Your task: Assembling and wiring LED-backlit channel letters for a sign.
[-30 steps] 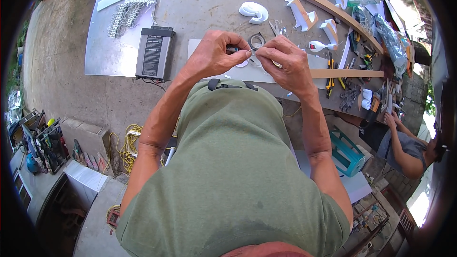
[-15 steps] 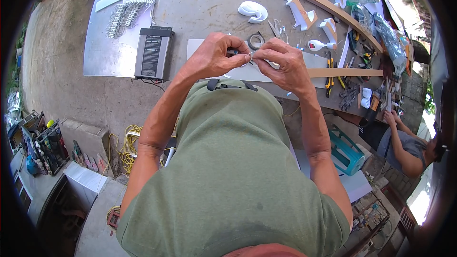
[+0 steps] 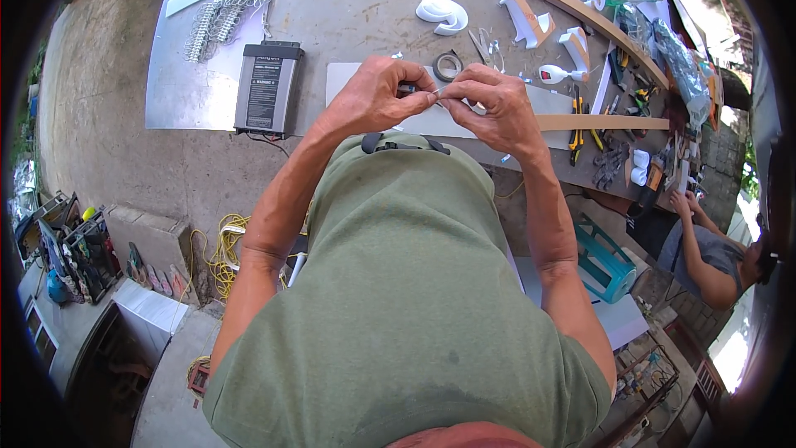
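Note:
Above the near edge of the workbench [image 3: 356, 12], my left hand [image 3: 375, 99] and my right hand [image 3: 496, 106] meet fingertip to fingertip. Each is closed in a pinch on a thin pale wire [image 3: 439, 94], of which only a short bit shows between the fingers. A small dark object sits partly hidden inside the curl of my left hand; its kind cannot be made out. Just beyond the hands lie a roll of dark tape [image 3: 439, 67] and a pair of scissors [image 3: 479, 46]. Beneath them is a flat pale board [image 3: 547, 105].
A grey power supply box [image 3: 267, 91] stands left, near strung light modules [image 3: 224, 21]. White curved letter pieces [image 3: 524, 18], a small white bottle [image 3: 557, 74], pliers [image 3: 575, 129] and a long brown strip [image 3: 605, 123] lie right. Another person [image 3: 705, 253] works at far right.
Both hands keep their pinch, and the fingertips have come slightly closer together, with less of the wire showing. The view has shifted a little.

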`<state>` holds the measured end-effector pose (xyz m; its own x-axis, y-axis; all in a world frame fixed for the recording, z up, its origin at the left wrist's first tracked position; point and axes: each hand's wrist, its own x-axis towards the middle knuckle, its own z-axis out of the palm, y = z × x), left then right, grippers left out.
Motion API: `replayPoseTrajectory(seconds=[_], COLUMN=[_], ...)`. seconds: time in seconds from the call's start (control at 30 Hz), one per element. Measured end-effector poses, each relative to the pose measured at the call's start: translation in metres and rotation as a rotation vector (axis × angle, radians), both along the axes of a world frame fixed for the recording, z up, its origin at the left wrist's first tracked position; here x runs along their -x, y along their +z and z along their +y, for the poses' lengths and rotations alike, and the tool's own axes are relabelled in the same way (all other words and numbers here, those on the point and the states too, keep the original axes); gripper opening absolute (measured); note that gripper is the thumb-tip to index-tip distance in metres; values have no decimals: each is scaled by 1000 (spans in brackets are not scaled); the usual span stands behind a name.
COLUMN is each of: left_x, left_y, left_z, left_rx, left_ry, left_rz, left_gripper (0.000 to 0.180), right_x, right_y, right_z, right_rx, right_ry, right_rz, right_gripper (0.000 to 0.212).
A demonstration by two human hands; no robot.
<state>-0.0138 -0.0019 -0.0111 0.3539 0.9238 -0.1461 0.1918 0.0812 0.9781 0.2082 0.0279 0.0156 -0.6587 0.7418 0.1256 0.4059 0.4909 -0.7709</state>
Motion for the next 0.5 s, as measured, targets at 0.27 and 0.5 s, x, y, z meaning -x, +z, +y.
replayPoseTrajectory(seconds=[0.27, 0.5], left_x=[3, -1], left_y=[0, -13], left_z=[3, -1], left_rx=[14, 0], left_ry=[12, 51], left_rz=[-12, -36], left_gripper=[19, 17], right_x=[6, 4], right_y=[0, -15], right_z=[3, -10], right_rx=[87, 66], right_ry=[-1, -85], right_rz=[-5, 32], right_gripper=[9, 11])
